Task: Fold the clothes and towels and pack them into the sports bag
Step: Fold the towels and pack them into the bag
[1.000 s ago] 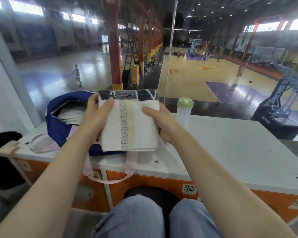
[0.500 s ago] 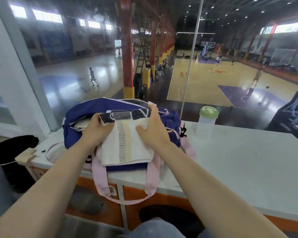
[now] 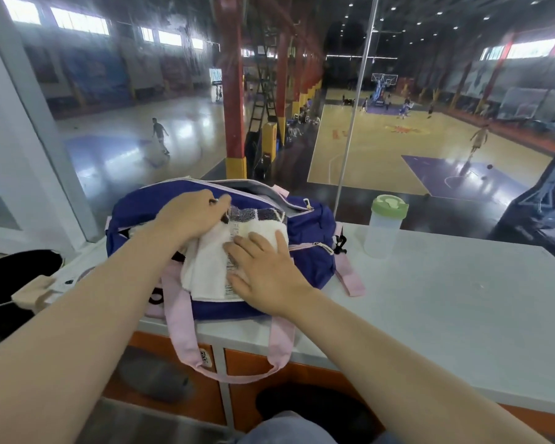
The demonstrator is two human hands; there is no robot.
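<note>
White terry lies under the right hand's fingers (image 3: 253, 248), which are spread flat and press on the folded towel (image 3: 212, 270); the left hand (image 3: 189, 216) curls at the towel's far left edge by the zip, though whether it pinches towel or bag I cannot tell. The towel's long axis runs away from the person, its dark patterned end already inside the mouth of the blue sports bag (image 3: 311, 225) on the table (image 3: 446, 283), its near end overhanging the bag's front wall. Judgement: the push must go forward and down, with the right hand better placed.
</note>
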